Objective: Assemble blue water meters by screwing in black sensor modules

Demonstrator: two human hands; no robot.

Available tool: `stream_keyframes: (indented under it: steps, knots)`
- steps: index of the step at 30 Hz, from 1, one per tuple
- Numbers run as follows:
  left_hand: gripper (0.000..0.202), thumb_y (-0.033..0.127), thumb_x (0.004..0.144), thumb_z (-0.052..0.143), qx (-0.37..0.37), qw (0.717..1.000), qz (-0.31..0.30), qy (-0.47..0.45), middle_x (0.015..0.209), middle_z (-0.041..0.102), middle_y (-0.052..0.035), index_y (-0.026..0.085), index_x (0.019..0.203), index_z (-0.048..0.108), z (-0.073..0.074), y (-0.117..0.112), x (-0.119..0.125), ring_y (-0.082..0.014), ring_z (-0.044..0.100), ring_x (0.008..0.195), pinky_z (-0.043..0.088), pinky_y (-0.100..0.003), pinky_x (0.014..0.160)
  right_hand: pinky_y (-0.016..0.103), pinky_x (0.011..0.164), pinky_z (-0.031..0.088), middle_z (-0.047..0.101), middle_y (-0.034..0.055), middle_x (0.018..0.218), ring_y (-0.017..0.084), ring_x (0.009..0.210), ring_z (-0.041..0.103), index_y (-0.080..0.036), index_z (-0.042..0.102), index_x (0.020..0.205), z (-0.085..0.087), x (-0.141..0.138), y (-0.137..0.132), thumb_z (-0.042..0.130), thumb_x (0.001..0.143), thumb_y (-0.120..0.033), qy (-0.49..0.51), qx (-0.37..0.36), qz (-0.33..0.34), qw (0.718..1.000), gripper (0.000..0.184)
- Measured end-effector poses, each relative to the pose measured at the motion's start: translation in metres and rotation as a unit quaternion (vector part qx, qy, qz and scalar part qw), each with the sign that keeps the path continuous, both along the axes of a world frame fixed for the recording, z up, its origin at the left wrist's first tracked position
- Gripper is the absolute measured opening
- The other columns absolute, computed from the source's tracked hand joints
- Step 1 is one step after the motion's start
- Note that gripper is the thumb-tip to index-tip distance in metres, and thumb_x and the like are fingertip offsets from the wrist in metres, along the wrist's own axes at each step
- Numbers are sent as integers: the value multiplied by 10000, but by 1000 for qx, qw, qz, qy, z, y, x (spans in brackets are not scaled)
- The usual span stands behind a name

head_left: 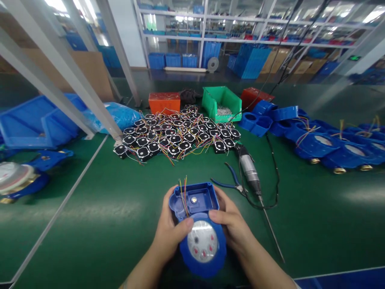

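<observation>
A blue water meter (203, 241) with a round dial and red pointers is held between both hands at the near side of the green table. My left hand (170, 228) wraps its left side, thumb lying near the top of the dial. On the opposite side my right hand (230, 218) grips the casing, thumb on the rim between dial and box. The open rectangular box part at its far end shows a small round brass-coloured piece inside, and several thin coloured wires (184, 196) stick up from its left part. The meter's underside is hidden.
Black wired modules (174, 138) lie heaped beyond the hands. Blue-handled pliers (230, 180) and an electric screwdriver (249, 168) with a long bit lie to the right. A green bin (222, 104) holds small metal parts. Blue housings (319, 144) line the right; another meter (21, 180) sits left.
</observation>
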State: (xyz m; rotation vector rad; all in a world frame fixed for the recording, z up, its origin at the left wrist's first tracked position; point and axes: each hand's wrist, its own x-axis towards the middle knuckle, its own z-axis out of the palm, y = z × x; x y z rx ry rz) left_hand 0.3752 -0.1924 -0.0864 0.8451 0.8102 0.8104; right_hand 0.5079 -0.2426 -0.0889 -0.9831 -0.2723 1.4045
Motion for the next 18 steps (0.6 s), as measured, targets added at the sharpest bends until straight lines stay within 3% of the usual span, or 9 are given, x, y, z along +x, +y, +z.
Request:
stream_keyframes:
  steps: [6, 12, 18]
  knots:
    - [710, 317, 561, 728, 33, 999, 6, 40, 1062, 590, -62, 201, 1168, 378, -2, 7, 0, -243, 550, 976, 421, -322, 850, 336, 861, 422, 491, 86, 1129, 212, 968, 531, -195, 373, 1193, 6, 7, -1, 731, 508, -195, -1, 6, 43, 999, 773]
    - [349, 346, 743, 562, -65, 996, -67, -10, 889, 645, -67, 149, 1029, 522, -7, 31, -4, -215, 593, 841, 447, -305, 743, 276, 781, 423, 531, 81, 1030, 166, 859, 563, -171, 367, 1171, 5, 9, 1, 692, 641, -324, -44, -26, 31, 998, 640]
    - [319, 330, 737, 575, -51, 997, -32, -40, 867, 660, -66, 145, 997, 561, -18, 30, 1, -208, 605, 812, 462, -297, 726, 242, 678, 435, 542, 78, 985, 159, 763, 573, -155, 362, 1137, 2, 6, 8, 727, 552, -287, -30, -32, 10, 999, 702]
